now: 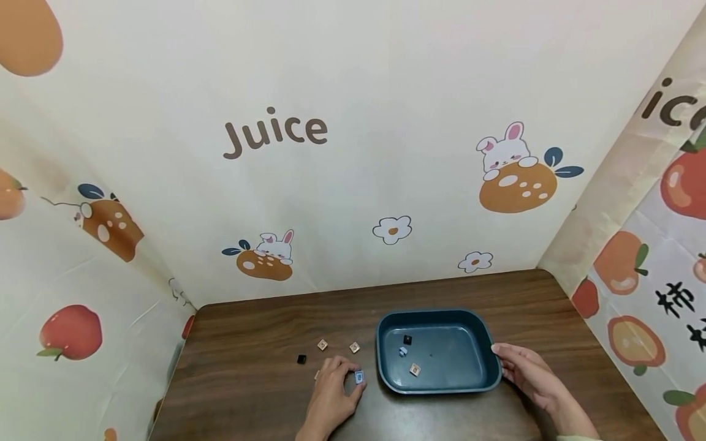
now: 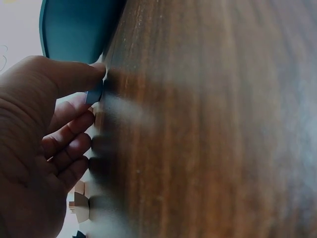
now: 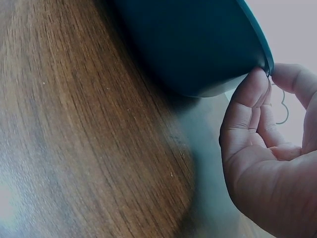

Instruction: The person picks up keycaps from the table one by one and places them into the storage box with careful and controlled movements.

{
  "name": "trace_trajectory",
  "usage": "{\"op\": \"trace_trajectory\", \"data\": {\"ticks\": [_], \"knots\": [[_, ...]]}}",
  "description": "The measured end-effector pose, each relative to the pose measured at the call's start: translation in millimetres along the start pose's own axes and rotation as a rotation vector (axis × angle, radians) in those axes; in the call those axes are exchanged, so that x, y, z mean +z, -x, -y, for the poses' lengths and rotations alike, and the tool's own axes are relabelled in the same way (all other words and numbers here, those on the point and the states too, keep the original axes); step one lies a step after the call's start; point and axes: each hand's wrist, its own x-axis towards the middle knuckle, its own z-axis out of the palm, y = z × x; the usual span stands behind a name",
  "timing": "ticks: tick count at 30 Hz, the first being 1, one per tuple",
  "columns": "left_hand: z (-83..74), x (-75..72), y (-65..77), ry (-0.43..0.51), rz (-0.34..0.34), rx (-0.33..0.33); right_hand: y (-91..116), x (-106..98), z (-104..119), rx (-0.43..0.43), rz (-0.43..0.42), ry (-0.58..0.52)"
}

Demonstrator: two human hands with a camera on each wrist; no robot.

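My left hand (image 1: 331, 395) is low over the table, left of the tray. It pinches a small light-blue block (image 1: 360, 376) between thumb and forefinger, and the left wrist view has the same block (image 2: 94, 94) at the tabletop. My right hand (image 1: 532, 380) grips the right rim of the dark blue tray (image 1: 458, 355), thumb on one side and fingers on the other, as the right wrist view confirms. Inside the tray lie a black block (image 1: 407, 340), a light-blue block (image 1: 403, 351) and a beige block (image 1: 415, 370).
Beyond my left hand, two beige blocks (image 1: 322, 345) and a black block (image 1: 301, 359) lie on the brown wooden table (image 1: 237, 380). Another beige block (image 1: 317, 375) is mostly hidden behind that hand. Printed curtains (image 1: 353, 184) enclose the table at the back and sides.
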Motion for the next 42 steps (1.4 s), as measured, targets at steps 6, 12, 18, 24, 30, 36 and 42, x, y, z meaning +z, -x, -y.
{"op": "trace_trajectory", "data": {"ticks": [6, 12, 18, 24, 30, 36, 42], "knots": [[0.2, -1.1, 1.3, -0.005, -0.015, -0.002, -0.6, 1.4, -0.5, 0.017, -0.012, 0.003], [0.7, -0.1, 1.8, -0.004, -0.02, 0.013, 0.0, 1.3, 0.1, 0.031, -0.014, -0.008], [0.6, 0.8, 2.5, 0.002, -0.015, 0.002, 2.0, 2.5, 0.4, 0.022, -0.002, -0.014], [-2.5, 1.2, 1.2, 0.018, -0.052, 0.008, 2.5, 3.3, 1.1, 0.019, -0.009, -0.02], [-8.2, 1.8, 1.6, 0.037, -0.09, 0.047, 3.5, 1.0, 0.1, 0.051, -0.012, -0.028], [-10.7, 0.7, 0.2, 0.049, -0.128, 0.082, 1.6, 0.2, -0.1, 0.059, -0.018, -0.025], [-12.6, -0.3, -2.3, 0.052, -0.15, 0.113, 0.4, 1.1, 2.5, 0.061, -0.024, -0.024]]}}
